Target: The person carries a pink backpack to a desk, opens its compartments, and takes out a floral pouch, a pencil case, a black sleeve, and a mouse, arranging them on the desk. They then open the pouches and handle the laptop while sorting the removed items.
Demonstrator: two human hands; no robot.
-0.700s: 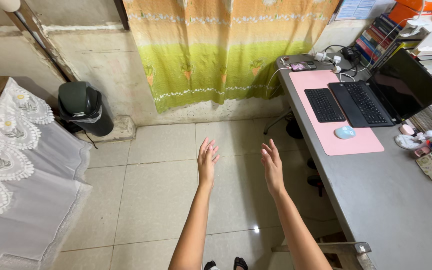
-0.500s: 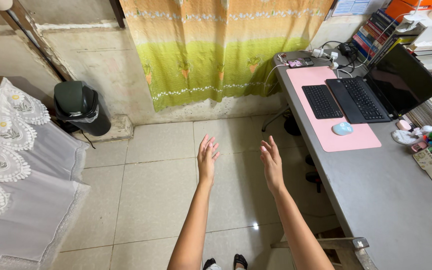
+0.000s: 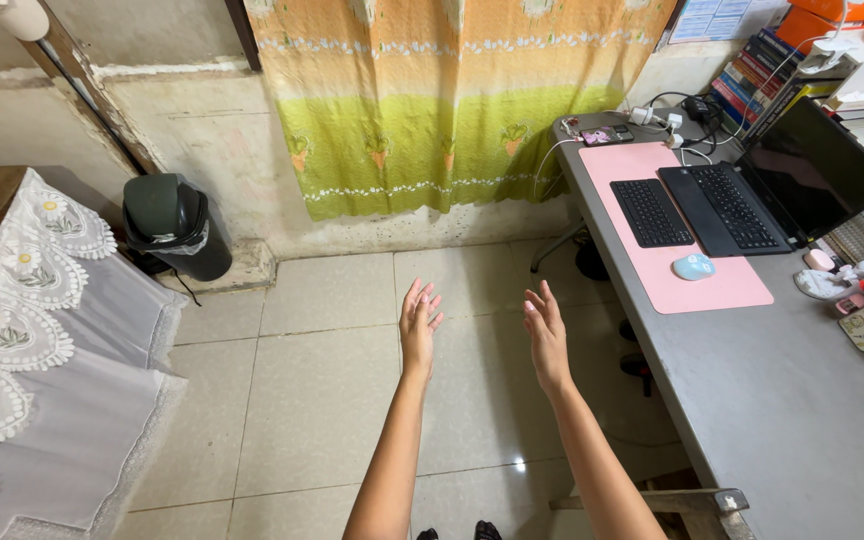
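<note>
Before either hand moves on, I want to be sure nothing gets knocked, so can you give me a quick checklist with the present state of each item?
1. Left hand holds nothing, fingers spread: ok.
2. Right hand holds nothing, open: ok.
3. Both hands apart from the grey desk: ok.
4. Mouse lies on the pink mat, not at the desk's edge: ok.
5. Floor tiles under the hands free of things: ok.
6. Bin lid shut: cannot tell.

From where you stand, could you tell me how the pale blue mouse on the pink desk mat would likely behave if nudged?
The mouse looks small, rounded and probably light, so it should slide easily across the smooth pink mat. It sits low and flat, so tipping seems unlikely. Its glossy shell may feel slightly slippery.
</note>
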